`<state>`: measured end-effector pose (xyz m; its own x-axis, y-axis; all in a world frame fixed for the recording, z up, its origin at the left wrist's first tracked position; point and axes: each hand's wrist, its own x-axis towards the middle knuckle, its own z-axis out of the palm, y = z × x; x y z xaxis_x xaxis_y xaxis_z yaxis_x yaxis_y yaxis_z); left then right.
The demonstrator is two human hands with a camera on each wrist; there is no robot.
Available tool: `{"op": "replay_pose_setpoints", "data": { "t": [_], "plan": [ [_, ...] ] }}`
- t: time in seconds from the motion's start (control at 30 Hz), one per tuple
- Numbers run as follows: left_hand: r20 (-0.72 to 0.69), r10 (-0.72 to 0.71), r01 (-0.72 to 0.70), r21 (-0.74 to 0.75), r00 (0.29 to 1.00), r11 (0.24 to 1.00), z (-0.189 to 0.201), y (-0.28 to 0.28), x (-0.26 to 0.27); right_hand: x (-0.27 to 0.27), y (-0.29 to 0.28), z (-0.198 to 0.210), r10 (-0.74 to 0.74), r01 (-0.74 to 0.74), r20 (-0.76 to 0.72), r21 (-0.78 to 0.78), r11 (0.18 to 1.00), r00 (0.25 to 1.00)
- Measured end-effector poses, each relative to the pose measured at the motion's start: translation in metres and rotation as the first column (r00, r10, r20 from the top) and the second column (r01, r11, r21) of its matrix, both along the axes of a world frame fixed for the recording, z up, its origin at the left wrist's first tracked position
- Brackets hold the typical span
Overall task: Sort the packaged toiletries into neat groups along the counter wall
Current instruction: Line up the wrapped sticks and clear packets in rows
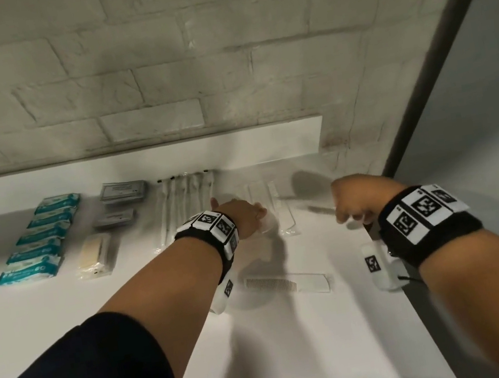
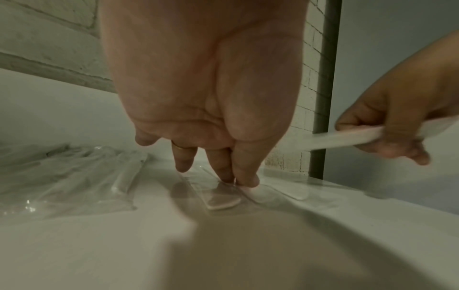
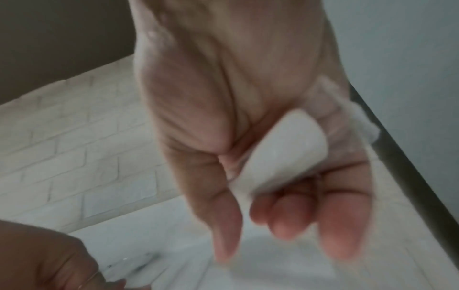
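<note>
Several white combs in clear wrap [image 1: 282, 209] lie side by side near the wall on the white counter [image 1: 300, 345]. My left hand [image 1: 259, 217] reaches over them; in the left wrist view its straight fingertips [image 2: 246, 181] press down on one wrapped comb [image 2: 223, 203]. To the right, my right hand [image 1: 350, 215] hovers above the counter, fingers curled round another white wrapped comb [image 3: 278, 155], which also shows in the left wrist view as a blurred white comb [image 2: 347, 138]. One more comb [image 1: 287, 283] lies crosswise nearer to me.
Along the wall, left to right: a column of teal packets [image 1: 38, 237], grey packets [image 1: 122, 193], a beige packet [image 1: 95, 254], wrapped toothbrushes [image 1: 183, 203]. The counter ends at a right edge [image 1: 429, 323] beside a dark post [image 1: 421, 77].
</note>
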<state>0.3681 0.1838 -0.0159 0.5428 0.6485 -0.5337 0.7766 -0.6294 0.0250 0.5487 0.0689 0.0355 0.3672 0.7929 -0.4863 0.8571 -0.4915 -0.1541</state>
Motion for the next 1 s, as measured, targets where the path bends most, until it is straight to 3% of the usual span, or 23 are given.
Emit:
{"op": "replay_pose_setpoints", "data": {
  "t": [0.07,0.1,0.23,0.4,0.57,1.0],
  "plan": [
    [0.015,0.002,-0.002,0.0,1.0,1.0,0.0,-0.001,-0.001,-0.002,0.007,-0.007,-0.162,0.184,-0.186,0.105,0.977,0.969],
    [0.018,0.003,-0.003,0.001,1.0,1.0,0.0,-0.001,-0.001,-0.006,0.009,-0.012,-0.174,0.208,-0.22,0.141,0.968,0.96],
    [-0.009,-0.045,0.046,0.067,0.999,0.997,0.001,-0.006,0.0,-0.011,0.015,-0.032,0.036,-0.047,0.078,0.141,0.989,0.996],
    [0.027,-0.09,0.084,0.184,0.996,0.979,-0.002,-0.003,0.004,-0.004,0.011,-0.034,0.309,-0.301,0.11,-0.083,0.95,0.945],
    [0.098,-0.207,0.162,0.346,0.973,0.924,-0.008,-0.01,0.022,-0.009,0.021,-0.037,0.227,-0.226,0.092,-0.027,0.974,0.969],
    [0.118,-0.094,0.059,0.275,0.989,0.96,-0.019,-0.019,0.039,-0.015,0.05,-0.051,0.282,-0.286,0.172,0.0,0.958,0.944]
  ]
}}
